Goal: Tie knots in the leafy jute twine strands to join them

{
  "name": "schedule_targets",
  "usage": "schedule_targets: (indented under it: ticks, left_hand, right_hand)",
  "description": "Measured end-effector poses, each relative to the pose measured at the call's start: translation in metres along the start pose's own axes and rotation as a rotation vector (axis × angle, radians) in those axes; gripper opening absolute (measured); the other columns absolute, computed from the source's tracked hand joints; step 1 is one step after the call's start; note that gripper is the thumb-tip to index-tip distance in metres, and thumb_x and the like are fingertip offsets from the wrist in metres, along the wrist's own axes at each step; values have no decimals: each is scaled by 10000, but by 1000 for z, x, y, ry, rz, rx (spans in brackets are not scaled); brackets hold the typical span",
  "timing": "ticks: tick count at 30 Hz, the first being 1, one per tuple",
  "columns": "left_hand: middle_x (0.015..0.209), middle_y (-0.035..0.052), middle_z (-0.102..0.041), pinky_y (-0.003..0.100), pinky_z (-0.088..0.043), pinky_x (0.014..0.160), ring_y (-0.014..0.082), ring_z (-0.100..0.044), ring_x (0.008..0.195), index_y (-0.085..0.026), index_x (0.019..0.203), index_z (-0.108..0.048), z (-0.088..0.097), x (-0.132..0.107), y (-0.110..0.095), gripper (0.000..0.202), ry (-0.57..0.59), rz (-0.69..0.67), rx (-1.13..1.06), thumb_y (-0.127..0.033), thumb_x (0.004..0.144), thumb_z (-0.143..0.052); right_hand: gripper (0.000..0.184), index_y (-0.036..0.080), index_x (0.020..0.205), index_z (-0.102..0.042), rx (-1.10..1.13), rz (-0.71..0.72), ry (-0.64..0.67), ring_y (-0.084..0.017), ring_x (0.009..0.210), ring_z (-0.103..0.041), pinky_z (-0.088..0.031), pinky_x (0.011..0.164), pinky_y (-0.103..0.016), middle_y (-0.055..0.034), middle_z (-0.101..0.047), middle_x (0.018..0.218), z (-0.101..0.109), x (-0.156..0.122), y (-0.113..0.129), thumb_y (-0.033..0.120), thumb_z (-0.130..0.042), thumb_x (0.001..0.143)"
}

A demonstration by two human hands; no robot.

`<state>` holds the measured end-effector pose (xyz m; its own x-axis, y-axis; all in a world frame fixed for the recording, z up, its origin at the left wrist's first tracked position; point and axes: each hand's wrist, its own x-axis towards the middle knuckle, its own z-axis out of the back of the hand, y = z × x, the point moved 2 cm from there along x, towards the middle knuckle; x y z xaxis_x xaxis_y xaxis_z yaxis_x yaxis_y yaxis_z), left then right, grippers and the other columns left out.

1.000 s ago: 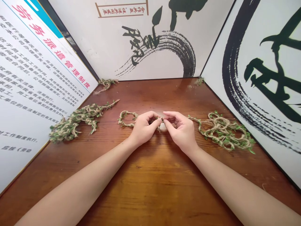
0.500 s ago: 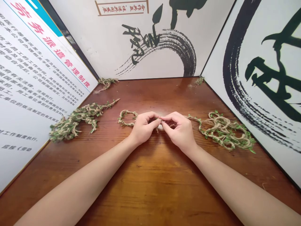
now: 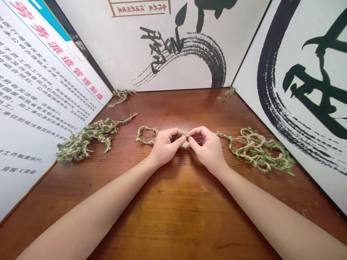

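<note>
Head view: I see the left hand (image 3: 165, 147) and right hand (image 3: 208, 150) pinching the leafy twine loop (image 3: 143, 135) between curled fingertips, a tangled twine coil (image 3: 257, 152) to the right, a twine bunch (image 3: 86, 138) to the left.

Left grip (image 3: 165, 146) and right grip (image 3: 207, 150) are pinching the ends of a little loop of leafy jute vine (image 3: 143, 135) on the wooden desk (image 3: 173, 216), with a tangled pile of vine (image 3: 257, 153) around 3 o'clock and a longer vine bundle (image 3: 88, 139) around 9.
</note>
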<state>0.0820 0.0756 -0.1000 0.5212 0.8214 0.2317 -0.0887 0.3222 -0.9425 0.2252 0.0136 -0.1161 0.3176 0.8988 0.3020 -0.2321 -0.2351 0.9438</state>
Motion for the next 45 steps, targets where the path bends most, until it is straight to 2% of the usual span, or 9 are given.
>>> schedule_targets:
  ticks: [3, 6, 13, 20, 31, 35, 41, 45]
  left_hand:
    - [639, 5, -655, 243, -426, 550, 114, -527, 565, -160, 831, -739, 0, 0, 1, 176, 1, -11, 18, -330, 827, -698]
    - [668, 16, -668, 248, -441, 567, 124, -544, 594, -160, 830, -739, -1, 0, 2, 171, 0, -30, 55, -326, 834, -697]
    - [735, 46, -715, 270, -467, 609, 144, -580, 634, -159, 814, -728, -1, 0, 2, 164, -6, -45, 100, -313, 842, -676]
    - [753, 44, -718, 284, -486, 666, 163, -612, 695, -164, 788, -707, 0, 0, 1, 146, 15, -58, 151, -290, 839, -652]
    - [676, 6, -656, 265, -415, 620, 130, -531, 623, -163, 721, -655, -3, 1, -1, 164, 1, -42, 236, -275, 821, -589]
    - [682, 9, -659, 263, -420, 620, 129, -537, 628, -160, 728, -662, -2, 0, -1, 176, -13, -43, 200, -292, 825, -598]
    - [652, 6, -637, 259, -412, 596, 129, -524, 613, -163, 706, -649, -1, 1, 1, 172, -42, -45, 203, -296, 813, -623]
    - [636, -1, -636, 250, -400, 582, 116, -508, 588, -162, 693, -653, -2, 1, -2, 171, -45, -45, 200, -281, 811, -619]
  right_hand:
    - [110, 215, 942, -663, -78, 87, -14, -157, 706, -671, -546, 642, -293, -37, -735, 894, 1, -4, 6, 211, -661, 832]
    - [130, 225, 956, -675, -141, 141, -32, -152, 695, -642, -534, 634, -290, -28, -711, 865, 1, -5, 8, 185, -638, 838]
    - [268, 232, 1099, -616, 136, -47, 12, -130, 676, -595, -497, 629, -276, 20, -611, 806, -1, 4, -6, 237, -630, 831]
    - [153, 210, 940, -669, 140, -64, 123, -138, 643, -538, -453, 619, -292, 25, -584, 705, -2, 3, -5, 262, -669, 796]
    - [178, 208, 933, -699, 234, -147, 23, -132, 662, -542, -459, 653, -289, 23, -590, 732, 3, 7, -6, 274, -663, 771]
    - [217, 187, 951, -721, 186, -152, 61, -144, 695, -567, -469, 674, -302, -8, -646, 782, 2, 6, -6, 305, -678, 774]
    - [138, 185, 775, -710, 108, -142, 97, -151, 663, -580, -455, 648, -308, -20, -683, 722, 1, 5, -5, 323, -695, 763]
    - [149, 192, 772, -660, 163, -175, 55, -131, 610, -575, -447, 594, -285, 10, -642, 679, 1, 7, -7, 336, -687, 796]
